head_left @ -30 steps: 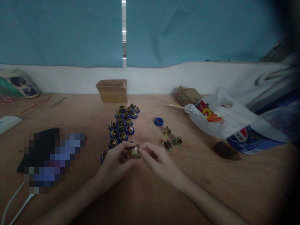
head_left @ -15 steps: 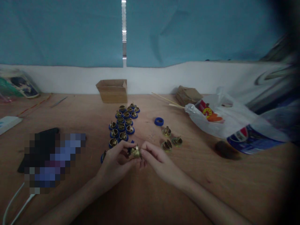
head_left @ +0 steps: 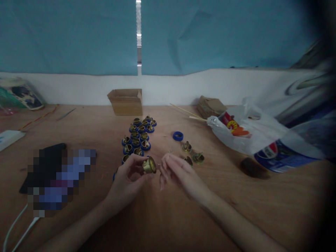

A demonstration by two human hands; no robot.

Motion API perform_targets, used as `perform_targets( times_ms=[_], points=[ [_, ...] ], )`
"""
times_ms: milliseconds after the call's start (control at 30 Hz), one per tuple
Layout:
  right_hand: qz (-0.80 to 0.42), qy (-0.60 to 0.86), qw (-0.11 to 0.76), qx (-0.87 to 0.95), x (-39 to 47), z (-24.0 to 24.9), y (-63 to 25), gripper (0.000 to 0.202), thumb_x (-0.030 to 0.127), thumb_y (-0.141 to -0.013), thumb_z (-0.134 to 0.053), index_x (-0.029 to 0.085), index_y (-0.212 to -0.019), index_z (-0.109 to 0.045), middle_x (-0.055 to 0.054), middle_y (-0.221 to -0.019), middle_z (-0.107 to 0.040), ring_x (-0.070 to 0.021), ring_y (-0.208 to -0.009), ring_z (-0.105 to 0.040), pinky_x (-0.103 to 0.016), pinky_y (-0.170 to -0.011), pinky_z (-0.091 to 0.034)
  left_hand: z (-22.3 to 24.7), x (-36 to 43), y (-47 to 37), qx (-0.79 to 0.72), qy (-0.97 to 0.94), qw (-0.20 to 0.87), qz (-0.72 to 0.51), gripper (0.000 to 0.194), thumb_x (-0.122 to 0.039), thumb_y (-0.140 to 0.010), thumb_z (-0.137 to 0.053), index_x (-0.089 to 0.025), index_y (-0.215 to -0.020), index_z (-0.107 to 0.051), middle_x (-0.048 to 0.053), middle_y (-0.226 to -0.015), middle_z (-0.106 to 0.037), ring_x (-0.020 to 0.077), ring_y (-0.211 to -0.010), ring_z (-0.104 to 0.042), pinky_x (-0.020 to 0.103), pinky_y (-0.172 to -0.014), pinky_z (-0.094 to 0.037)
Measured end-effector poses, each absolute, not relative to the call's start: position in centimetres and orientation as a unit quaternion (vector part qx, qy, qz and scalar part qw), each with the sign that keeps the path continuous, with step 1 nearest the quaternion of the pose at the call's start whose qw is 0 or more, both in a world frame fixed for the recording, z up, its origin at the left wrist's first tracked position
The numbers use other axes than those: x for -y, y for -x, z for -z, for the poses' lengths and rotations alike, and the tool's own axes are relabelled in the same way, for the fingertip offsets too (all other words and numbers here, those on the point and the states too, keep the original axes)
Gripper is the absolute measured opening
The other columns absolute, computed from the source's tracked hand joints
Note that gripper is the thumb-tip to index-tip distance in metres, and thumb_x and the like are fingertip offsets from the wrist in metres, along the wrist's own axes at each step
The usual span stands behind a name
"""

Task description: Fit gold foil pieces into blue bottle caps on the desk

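My left hand (head_left: 126, 183) is closed around a brass round fitting (head_left: 149, 166), gripping it between thumb and fingers with its wide round end tilted to the right. Just to the right of it, apart from the fitting, my right hand (head_left: 182, 175) has its thumb and fingertips pinched together. Whatever sits in that pinch is too small to make out. Beyond my hands stand several brass fittings with blue rings (head_left: 135, 141) in a cluster. A loose blue ring (head_left: 178, 136) lies to the right, near brass fittings without rings (head_left: 198, 158), one partly hidden by my right hand.
An open cardboard box (head_left: 127, 105) stands by the wall. At right are a white plastic bag (head_left: 252, 140), a Pepsi-labelled bottle (head_left: 283, 155) and a brown cardboard piece (head_left: 210, 106). A dark flat object (head_left: 49, 161), a blurred-out item and white cables (head_left: 19, 222) lie at left.
My right hand has drawn away from the brass fitting, a little up and to the right. The fitting has turned in my left hand, so its round end shows more.
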State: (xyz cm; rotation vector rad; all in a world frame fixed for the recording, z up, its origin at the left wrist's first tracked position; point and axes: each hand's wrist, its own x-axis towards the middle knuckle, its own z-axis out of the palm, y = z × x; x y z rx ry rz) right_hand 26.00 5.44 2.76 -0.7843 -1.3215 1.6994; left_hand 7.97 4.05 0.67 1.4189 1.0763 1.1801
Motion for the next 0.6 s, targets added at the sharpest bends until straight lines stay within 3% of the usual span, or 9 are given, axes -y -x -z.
perform_targets(
  times_ms=[167, 367, 600],
  points=[
    [-0.595, 0.412, 0.446, 0.527, -6.3, -2.2, -26.5, 0.038, 0.048, -0.095, -0.045, 0.019, -0.071, -0.052, 0.007, -0.05, -0.046, -0.0103, -0.046, -0.051, -0.023, -0.051, -0.041, -1.2, -4.0, -8.0, -0.453, -0.592, 0.473, -0.47, 0.014, -0.032, -0.087, -0.06, -0.019, -0.091, -0.059, 0.001, -0.08, -0.063, 0.0147, -0.076, -0.061, 0.025, -0.07, -0.048],
    [-0.556, 0.473, 0.409, 0.547, -6.4, -1.3, -26.2, 0.039, 0.049, -0.092, -0.044, 0.019, -0.071, -0.054, 0.006, -0.052, -0.049, -0.0102, -0.046, -0.05, -0.023, -0.048, -0.039, -1.8, -4.0, -8.0, -0.447, -0.611, 0.474, -0.449, 0.026, -0.036, -0.095, -0.047, -0.016, -0.085, -0.061, 0.002, -0.08, -0.063, 0.0146, -0.076, -0.058, 0.025, -0.071, -0.045],
    [-0.547, 0.515, 0.409, 0.519, -6.6, -1.0, -26.3, 0.031, 0.044, -0.088, -0.048, 0.018, -0.072, -0.056, 0.002, -0.062, -0.055, -0.011, -0.049, -0.052, -0.023, -0.045, -0.04, -0.9, -4.1, -7.8, -0.431, -0.55, 0.541, -0.469, 0.028, -0.043, -0.093, -0.05, -0.019, -0.093, -0.064, 0.002, -0.085, -0.065, 0.015, -0.076, -0.06, 0.024, -0.069, -0.049]
  ],
)
